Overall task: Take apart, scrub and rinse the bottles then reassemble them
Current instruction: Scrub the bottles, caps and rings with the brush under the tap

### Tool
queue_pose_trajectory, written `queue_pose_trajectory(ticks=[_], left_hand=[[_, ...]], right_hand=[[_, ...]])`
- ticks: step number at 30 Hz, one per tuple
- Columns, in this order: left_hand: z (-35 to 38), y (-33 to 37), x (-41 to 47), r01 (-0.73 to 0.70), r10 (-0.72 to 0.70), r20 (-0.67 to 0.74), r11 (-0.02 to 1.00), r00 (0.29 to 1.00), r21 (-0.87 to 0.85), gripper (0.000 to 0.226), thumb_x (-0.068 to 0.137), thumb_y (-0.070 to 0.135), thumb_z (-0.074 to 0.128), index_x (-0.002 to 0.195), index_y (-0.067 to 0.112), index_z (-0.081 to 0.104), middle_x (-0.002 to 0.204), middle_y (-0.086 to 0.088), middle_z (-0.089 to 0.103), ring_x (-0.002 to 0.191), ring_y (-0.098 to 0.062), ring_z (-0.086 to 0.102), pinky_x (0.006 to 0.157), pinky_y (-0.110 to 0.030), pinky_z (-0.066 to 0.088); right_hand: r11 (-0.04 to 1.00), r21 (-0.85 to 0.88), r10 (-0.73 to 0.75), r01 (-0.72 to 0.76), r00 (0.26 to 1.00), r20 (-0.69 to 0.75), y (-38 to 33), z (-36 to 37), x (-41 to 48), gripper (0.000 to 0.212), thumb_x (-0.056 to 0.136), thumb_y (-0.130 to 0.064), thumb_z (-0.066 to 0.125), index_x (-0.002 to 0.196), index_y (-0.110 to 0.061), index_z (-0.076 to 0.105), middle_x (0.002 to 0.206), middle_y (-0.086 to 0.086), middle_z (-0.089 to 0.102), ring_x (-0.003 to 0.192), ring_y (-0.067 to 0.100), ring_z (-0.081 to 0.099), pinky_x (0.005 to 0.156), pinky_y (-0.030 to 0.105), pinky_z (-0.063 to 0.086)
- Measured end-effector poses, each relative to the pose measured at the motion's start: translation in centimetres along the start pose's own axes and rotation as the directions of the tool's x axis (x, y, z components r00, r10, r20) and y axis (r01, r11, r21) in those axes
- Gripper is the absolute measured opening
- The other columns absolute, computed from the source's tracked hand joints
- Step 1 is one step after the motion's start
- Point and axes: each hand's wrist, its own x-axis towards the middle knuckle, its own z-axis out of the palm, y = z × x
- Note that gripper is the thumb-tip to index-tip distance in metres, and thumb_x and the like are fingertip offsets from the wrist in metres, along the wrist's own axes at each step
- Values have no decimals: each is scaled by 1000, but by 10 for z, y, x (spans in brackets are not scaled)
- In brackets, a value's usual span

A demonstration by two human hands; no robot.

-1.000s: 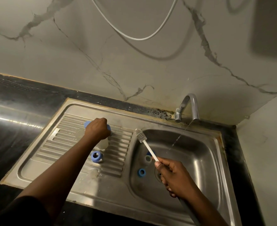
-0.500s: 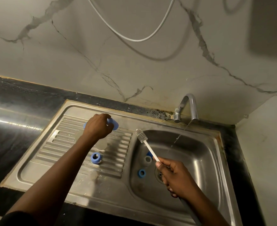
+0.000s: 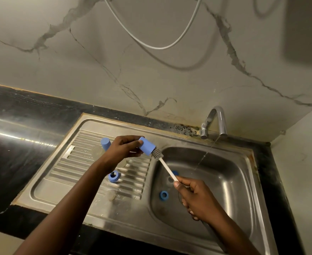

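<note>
The left hand [image 3: 123, 150] has its fingers clamped round a blue bottle [image 3: 147, 148], tipped sideways over the drainer's edge so its mouth meets the brush [image 3: 157, 153]. The right hand [image 3: 193, 196] grips the brush handle low over the sink [image 3: 225, 181], probably for reach; water trickles from the tap [image 3: 216, 122].

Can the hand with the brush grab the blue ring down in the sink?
Probably not yet. The right hand is shut around the brush, so it is full. The blue ring lies uncovered in the basin just beside that hand, so the way looks free.
</note>
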Motion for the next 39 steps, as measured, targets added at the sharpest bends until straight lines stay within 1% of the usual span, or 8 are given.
queue_pose_trajectory(ticks=[10, 16, 18, 22, 28, 34, 37, 39], left_hand=[[49, -7, -20, 23, -31, -19, 943, 999, -333, 36, 99, 28, 66, 128, 7, 68, 113, -21, 77, 104, -36, 77, 91, -41, 65], [59, -16, -25, -20, -29, -126, 929, 992, -371, 40, 96, 30, 70, 129, 6, 69, 111, -20, 78, 104, -36, 77, 90, -40, 65], [55, -13, -26, -28, -20, -151, 949, 988, -313, 34, 97, 28, 70, 125, 8, 71, 105, -17, 79, 100, -33, 78, 86, -38, 66], [46, -5, -21, 9, -62, -218, 972, 974, -235, 44, 89, 37, 76, 118, 5, 73, 98, -17, 80, 92, -32, 79, 83, -40, 66], [50, -9, -17, 48, -122, -356, 977, 927, -209, 44, 86, 40, 83, 109, 4, 74, 92, -18, 79, 80, -30, 80, 68, -32, 65], [68, -21, -29, 37, -106, -309, 975, 945, -220, 34, 91, 28, 80, 114, 3, 74, 93, -17, 79, 85, -32, 80, 70, -35, 67], [72, -29, -35, 52, -132, -249, 952, 959, -301, 38, 93, 27, 77, 121, 2, 72, 100, -18, 79, 92, -34, 80, 75, -36, 67], [74, -29, -39, 36, -132, -198, 904, 971, -425, 38, 96, 27, 71, 124, 1, 70, 105, -22, 78, 93, -34, 79, 77, -34, 67]], right_hand=[[959, -267, -106, 97, 994, -18, -3, 9, 7, 28, 105, -48, 55, 128, -45, 70, 58, -18, 61, 49, 2, 53, 58, 26, 44], [999, -53, -2, 5, 998, 57, -18, 13, -4, 24, 109, -38, 51, 126, -42, 68, 52, -9, 51, 40, 4, 41, 42, 21, 36], [986, -155, -59, 68, 996, 61, -22, 8, -8, 23, 109, -38, 52, 122, -38, 71, 54, -11, 53, 45, 2, 46, 48, 23, 42], [789, -583, -199, 195, 978, 59, -28, -3, -12, 33, 110, -42, 47, 137, -36, 65, 67, -13, 57, 60, 6, 57, 56, 12, 41], [348, -920, -218, 178, 970, 105, -50, 3, -17, 49, 115, -34, 32, 163, -34, 26, 102, -4, 59, 53, 5, 28, 46, 21, 20], [653, -742, -174, 152, 984, 48, -23, 7, -10, 32, 112, -35, 42, 137, -28, 62, 78, -11, 56, 59, 6, 50, 52, 14, 34], [875, -472, -82, 109, 994, 77, -17, 2, -10, 21, 108, -37, 54, 95, -37, 71, 60, -17, 59, 54, 0, 55, 56, 15, 37], [969, -241, -19, 48, 992, 123, -18, 0, -13, 20, 107, -38, 56, 101, -43, 74, 54, -14, 54, 44, 2, 47, 49, 20, 38]])
